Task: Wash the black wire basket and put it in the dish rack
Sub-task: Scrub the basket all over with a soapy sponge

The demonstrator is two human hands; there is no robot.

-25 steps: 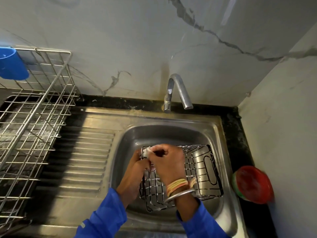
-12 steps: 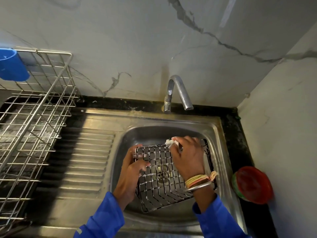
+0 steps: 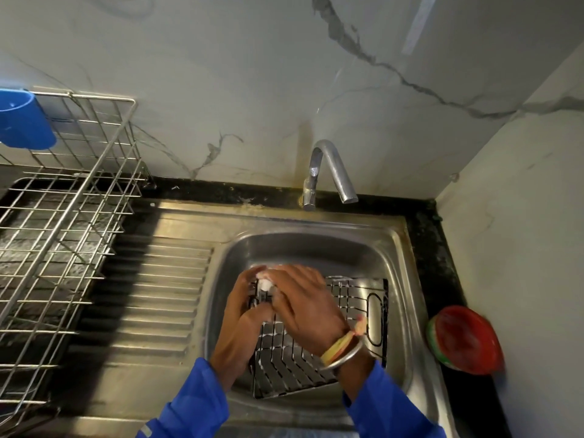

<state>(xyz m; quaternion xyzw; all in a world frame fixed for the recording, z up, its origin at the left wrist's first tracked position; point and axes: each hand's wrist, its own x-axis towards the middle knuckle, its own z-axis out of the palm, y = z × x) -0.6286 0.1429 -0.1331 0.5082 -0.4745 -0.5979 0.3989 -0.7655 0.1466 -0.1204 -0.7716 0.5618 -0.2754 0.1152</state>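
Observation:
The black wire basket (image 3: 350, 314) lies in the steel sink (image 3: 401, 279), soapy, its handle end to the right. My left hand (image 3: 245, 314) grips the basket's left edge. My right hand (image 3: 303, 301) reaches across it and pinches a small white foamy scrubber (image 3: 264, 279) against the basket's upper left corner. The hands hide the left part of the basket. The metal dish rack (image 3: 63, 235) stands on the counter to the left.
A blue cup (image 3: 23, 118) hangs on the rack's back left. The tap (image 3: 328, 172) rises behind the sink with no water running. A red and green round tub (image 3: 464, 339) sits on the black counter to the right. A ribbed drainboard (image 3: 151, 292) lies between sink and rack.
My right hand with the scrubber has swept from the basket's top middle to its upper left corner. The basket has turned so its handle end shows at the right again.

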